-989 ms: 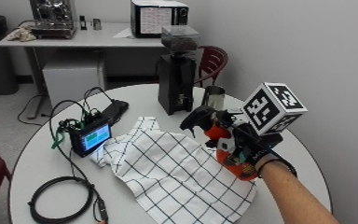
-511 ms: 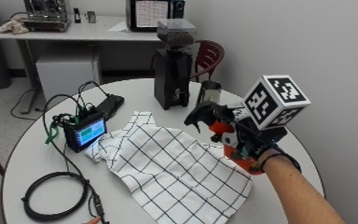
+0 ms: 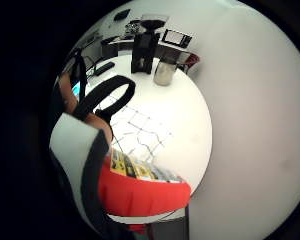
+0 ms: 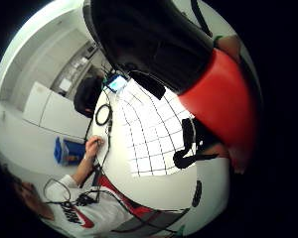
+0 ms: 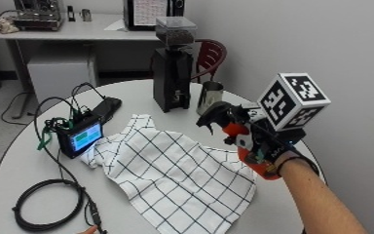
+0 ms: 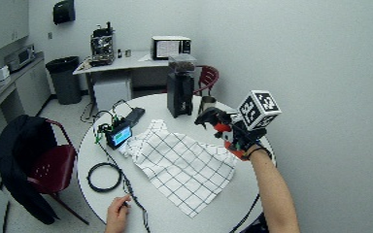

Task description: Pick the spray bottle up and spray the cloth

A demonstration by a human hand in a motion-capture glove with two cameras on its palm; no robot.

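My gloved right hand [image 5: 272, 150] grips a red spray bottle [image 5: 259, 166] with a black trigger head [image 5: 214, 116]. It holds the bottle in the air over the right side of the round white table [image 5: 25, 161]. The nozzle points left, towards the cloth [image 5: 174, 170], a white one with a dark grid, lying spread flat below and left of the bottle. In the little finger side palm view the bottle's red body [image 3: 140, 192] fills the near edge, with the cloth [image 3: 140, 131] beyond it. The thumb side palm view shows the bottle [image 4: 219, 99] above the cloth [image 4: 154, 134].
A black coffee grinder [image 5: 172, 68] and a metal pitcher [image 5: 210, 95] stand at the table's back. A small device with a lit screen [image 5: 80, 136] sits left of the cloth. A coiled black cable [image 5: 44, 204] lies front left, near the bare left hand [image 6: 118, 206].
The outside camera has shifted a little. My hand still holds the bottle at about the same spot beside the cloth's right edge, and the cloth has not moved.
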